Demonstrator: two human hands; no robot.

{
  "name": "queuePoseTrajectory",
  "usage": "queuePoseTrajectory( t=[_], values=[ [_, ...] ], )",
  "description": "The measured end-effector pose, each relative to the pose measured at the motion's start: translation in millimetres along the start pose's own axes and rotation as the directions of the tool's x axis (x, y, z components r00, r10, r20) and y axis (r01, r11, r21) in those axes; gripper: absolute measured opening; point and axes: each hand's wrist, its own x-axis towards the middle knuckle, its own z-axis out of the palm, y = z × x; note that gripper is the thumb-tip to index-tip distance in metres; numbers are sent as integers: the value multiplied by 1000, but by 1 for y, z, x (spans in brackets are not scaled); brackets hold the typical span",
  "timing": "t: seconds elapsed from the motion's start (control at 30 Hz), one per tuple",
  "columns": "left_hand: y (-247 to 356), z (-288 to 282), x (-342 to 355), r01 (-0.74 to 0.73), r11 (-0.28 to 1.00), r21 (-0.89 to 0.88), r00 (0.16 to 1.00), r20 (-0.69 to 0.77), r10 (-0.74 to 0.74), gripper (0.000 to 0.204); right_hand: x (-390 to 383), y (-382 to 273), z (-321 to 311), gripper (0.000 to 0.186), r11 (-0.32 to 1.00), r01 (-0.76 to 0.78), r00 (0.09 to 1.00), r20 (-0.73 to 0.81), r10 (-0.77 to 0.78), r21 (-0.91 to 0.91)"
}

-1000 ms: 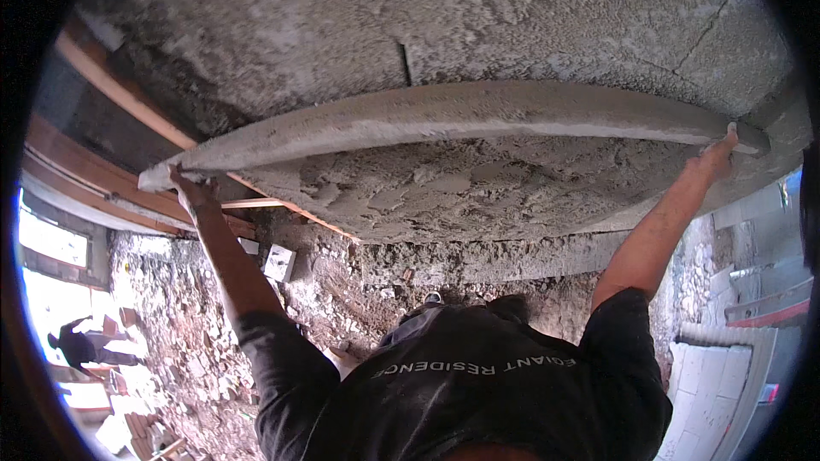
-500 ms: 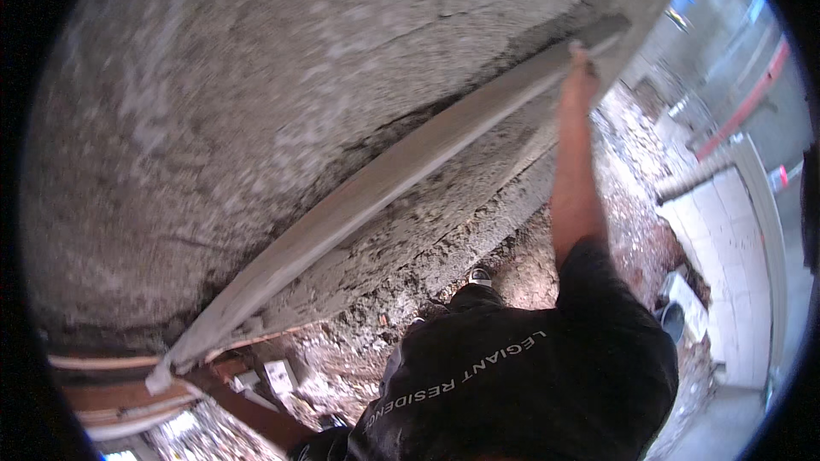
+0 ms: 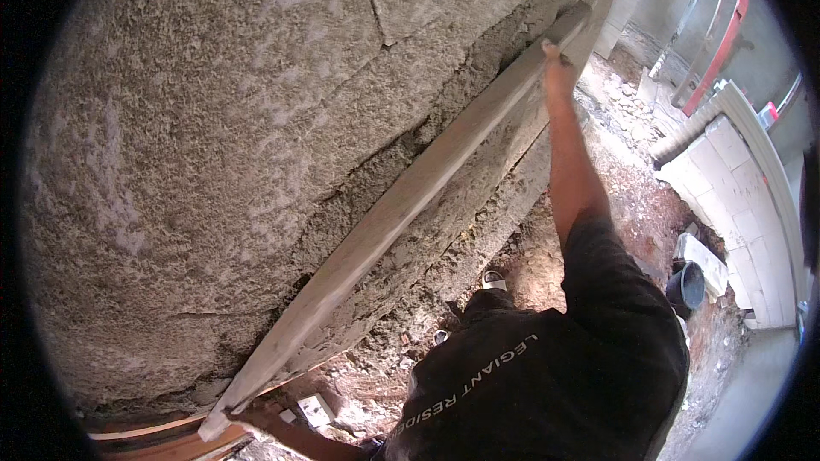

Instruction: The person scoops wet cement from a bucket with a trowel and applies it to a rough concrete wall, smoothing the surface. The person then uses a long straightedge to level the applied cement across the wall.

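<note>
A long, pale straightedge board (image 3: 389, 222) lies slanting across a rough plastered wall (image 3: 213, 137), from lower left to upper right. My right hand (image 3: 558, 67) is closed around the board near its upper end, with the arm stretched out. Close to the lower end, my left hand (image 3: 246, 415) is at the board's edge; its fingers are dark and partly hidden, though they appear wrapped on the board. Rough wet-looking mortar shows along both sides of the board, with a ragged dark edge above it.
Rubble and loose stones (image 3: 619, 107) cover the ground below and at right. A black bucket (image 3: 686, 287) stands beside a white block (image 3: 702, 260). Farther right are a low tiled wall (image 3: 726, 196) and a leaning red bar (image 3: 722, 47). Wooden planks (image 3: 162, 428) run along the lower left.
The whole view has shifted and turned, and the board now appears steeper. Its upper end sits higher against the wall's crack. Both hands remain on the board.
</note>
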Motion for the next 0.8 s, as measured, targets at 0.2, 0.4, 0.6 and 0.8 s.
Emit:
queuePoseTrajectory(
  t=[0.2,0.4,0.6,0.8],
  values=[
    [32,3,16,-109,994,24,994,-19,110,77,-111,-34,18,67,992,-123,992,17,122,16],
    [-31,16,1,8,1000,14,1000,-3,-8,76,-11,43,2,43,1000,-11,1000,-22,12,19],
    [-15,10,14,-50,999,13,999,2,50,74,-29,33,0,42,993,-115,993,0,115,-37],
    [-7,-1,12,-79,997,13,997,-20,79,73,-99,23,19,50,995,-96,995,-22,96,-10]
  ],
)
